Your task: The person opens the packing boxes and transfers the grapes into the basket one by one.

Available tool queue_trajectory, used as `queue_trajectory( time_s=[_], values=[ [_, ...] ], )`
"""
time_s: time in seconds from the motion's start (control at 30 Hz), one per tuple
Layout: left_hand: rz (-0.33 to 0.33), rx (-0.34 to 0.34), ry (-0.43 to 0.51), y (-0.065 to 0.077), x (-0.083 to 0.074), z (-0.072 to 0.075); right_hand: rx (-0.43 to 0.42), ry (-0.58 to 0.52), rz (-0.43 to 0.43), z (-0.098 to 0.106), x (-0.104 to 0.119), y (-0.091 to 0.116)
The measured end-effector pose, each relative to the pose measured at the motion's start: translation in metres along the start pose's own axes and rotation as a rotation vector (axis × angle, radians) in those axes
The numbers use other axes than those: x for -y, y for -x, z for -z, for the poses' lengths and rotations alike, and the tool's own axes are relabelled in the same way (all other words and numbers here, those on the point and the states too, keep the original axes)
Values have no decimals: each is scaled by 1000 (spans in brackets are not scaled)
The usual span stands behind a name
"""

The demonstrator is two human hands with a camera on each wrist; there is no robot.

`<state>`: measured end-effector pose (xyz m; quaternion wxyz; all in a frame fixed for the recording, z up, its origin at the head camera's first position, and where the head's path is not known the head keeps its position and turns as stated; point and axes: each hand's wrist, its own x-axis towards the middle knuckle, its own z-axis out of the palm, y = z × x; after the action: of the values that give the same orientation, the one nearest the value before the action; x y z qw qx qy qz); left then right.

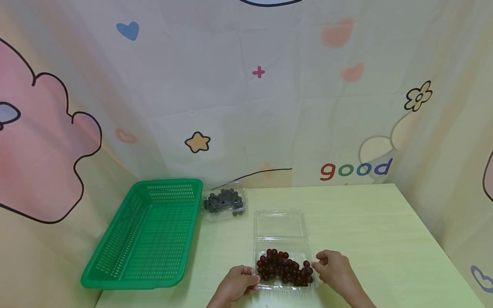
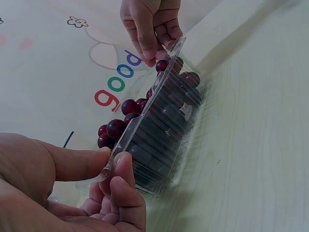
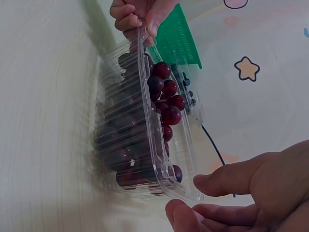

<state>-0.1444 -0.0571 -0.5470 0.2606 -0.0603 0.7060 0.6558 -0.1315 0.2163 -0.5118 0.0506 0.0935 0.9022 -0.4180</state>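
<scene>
A clear plastic clamshell box [image 1: 283, 288] lies on the table with its lid [image 1: 280, 224] folded back, away from the person. Dark red grapes [image 1: 283, 268] fill its lower half. At the near left corner my left hand [image 1: 238, 280] pinches the rim between thumb and fingers, as the left wrist view shows. My right hand [image 1: 336, 270] is at the opposite side. In the right wrist view its thumb [image 3: 212, 182] and fingers stand apart, with the clear rim corner reaching between them. Ridged side walls partly blur the grapes behind them.
A large green plastic basket [image 1: 186, 252] stands on the left of the table. Beside it, near the back curtain [image 1: 231, 107], sits another clear box with dark grapes [image 1: 224, 201]. Pale wood-grain tabletop [image 1: 377, 231] extends to the right.
</scene>
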Motion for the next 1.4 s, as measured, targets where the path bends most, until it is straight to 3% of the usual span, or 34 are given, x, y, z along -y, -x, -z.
queue_trajectory(
  time_s=[0.47,0.97,1.17,1.4],
  values=[
    [-39,-27,-38,3,0,-2,9,28,42,-4,-2,2],
    [-81,-107,-177,7,-7,-4,26,66,33,-5,-3,1],
    [-208,-221,-325,5,-7,-9,25,66,31,-4,-3,1],
    [-332,-321,-467,12,-20,-15,22,68,49,-4,-5,4]
  ],
)
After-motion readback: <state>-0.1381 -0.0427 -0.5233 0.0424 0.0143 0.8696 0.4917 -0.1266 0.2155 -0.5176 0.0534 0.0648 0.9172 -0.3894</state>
